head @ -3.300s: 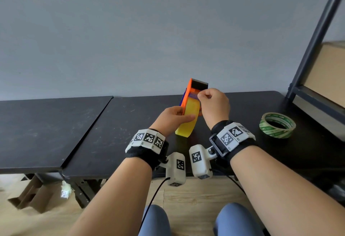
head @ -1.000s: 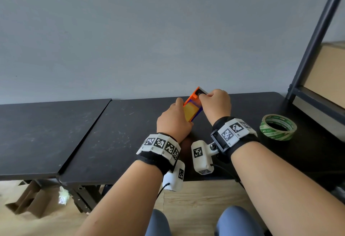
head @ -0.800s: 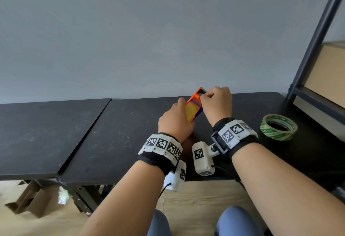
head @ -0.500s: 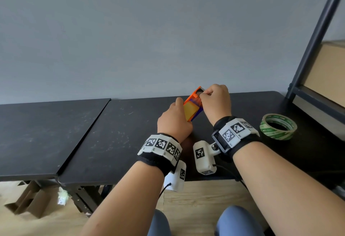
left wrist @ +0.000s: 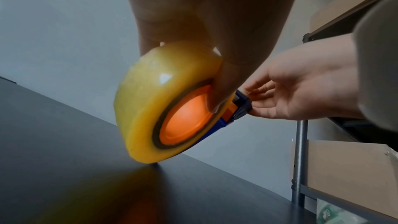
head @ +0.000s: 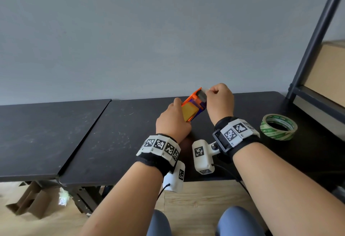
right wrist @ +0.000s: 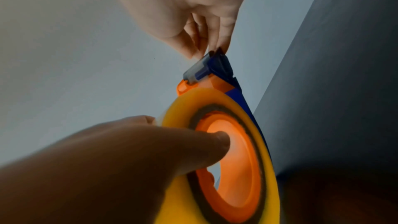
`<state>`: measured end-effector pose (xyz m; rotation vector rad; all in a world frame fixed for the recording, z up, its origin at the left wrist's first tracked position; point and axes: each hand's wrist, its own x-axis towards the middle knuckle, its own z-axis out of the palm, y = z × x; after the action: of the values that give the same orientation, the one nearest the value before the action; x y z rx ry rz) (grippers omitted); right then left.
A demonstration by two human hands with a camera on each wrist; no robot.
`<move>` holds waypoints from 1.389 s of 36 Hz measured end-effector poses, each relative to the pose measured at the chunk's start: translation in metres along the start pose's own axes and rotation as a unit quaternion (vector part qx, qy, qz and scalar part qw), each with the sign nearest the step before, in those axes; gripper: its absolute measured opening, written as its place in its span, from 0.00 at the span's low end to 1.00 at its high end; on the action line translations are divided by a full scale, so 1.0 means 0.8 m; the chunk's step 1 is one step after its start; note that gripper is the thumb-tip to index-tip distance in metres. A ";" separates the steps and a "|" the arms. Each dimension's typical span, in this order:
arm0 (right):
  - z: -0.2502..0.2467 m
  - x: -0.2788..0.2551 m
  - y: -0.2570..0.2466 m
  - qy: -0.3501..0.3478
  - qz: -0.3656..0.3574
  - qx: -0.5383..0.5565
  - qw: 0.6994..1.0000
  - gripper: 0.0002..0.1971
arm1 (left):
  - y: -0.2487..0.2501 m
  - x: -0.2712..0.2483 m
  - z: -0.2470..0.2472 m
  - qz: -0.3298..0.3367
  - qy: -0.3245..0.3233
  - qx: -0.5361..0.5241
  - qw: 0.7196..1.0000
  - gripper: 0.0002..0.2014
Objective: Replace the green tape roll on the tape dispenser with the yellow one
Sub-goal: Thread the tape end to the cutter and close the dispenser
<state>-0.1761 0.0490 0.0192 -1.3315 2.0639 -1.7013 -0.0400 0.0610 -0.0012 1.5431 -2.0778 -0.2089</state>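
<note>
Lowered since a few seconds ago, the tape dispenser [head: 194,105] now rests its yellow roll [left wrist: 150,101] on the table [head: 112,138]; left hand [head: 172,121] grips the roll, right hand [head: 220,101] pinches the tape end; green roll [head: 278,126] lies well apart

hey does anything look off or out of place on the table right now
Nothing stands out. The yellow tape roll sits on the tape dispenser, gripped by the left hand; the right hand pinches at its cutter end. The green tape roll lies flat on the black table.
</note>
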 end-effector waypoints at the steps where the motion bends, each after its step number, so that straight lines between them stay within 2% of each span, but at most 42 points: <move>1: 0.000 0.000 0.000 0.003 0.003 0.005 1.000 0.09 | -0.001 0.000 0.000 0.000 0.001 -0.001 1.000 0.22; 11: 0.000 -0.004 -0.002 0.027 0.031 0.047 0.998 0.09 | -0.006 0.007 0.001 -0.001 0.000 -0.010 1.000 0.22; 16: 0.000 0.001 -0.005 0.003 0.019 0.058 0.998 0.09 | -0.008 0.015 0.000 -0.009 -0.006 -0.003 1.000 0.22; 21: -0.002 0.003 -0.006 -0.013 0.001 0.071 0.997 0.05 | -0.006 0.017 -0.003 0.002 -0.001 0.022 1.000 0.30; 30: -0.002 0.001 0.001 -0.014 -0.019 0.078 0.997 0.05 | 0.000 0.020 -0.001 -0.005 -0.004 0.012 1.000 0.25; 43: 0.000 -0.003 -0.004 -0.003 0.061 0.154 0.986 0.10 | -0.001 0.022 -0.003 -0.023 -0.011 0.023 0.999 0.24; 50: -0.001 -0.004 -0.009 0.010 0.049 0.167 0.985 0.05 | -0.007 0.023 -0.004 -0.014 -0.003 -0.014 1.000 0.24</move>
<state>-0.1711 0.0522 0.0242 -1.0936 1.7202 -1.9160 -0.0375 0.0429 0.0054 1.5573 -2.0504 -0.2507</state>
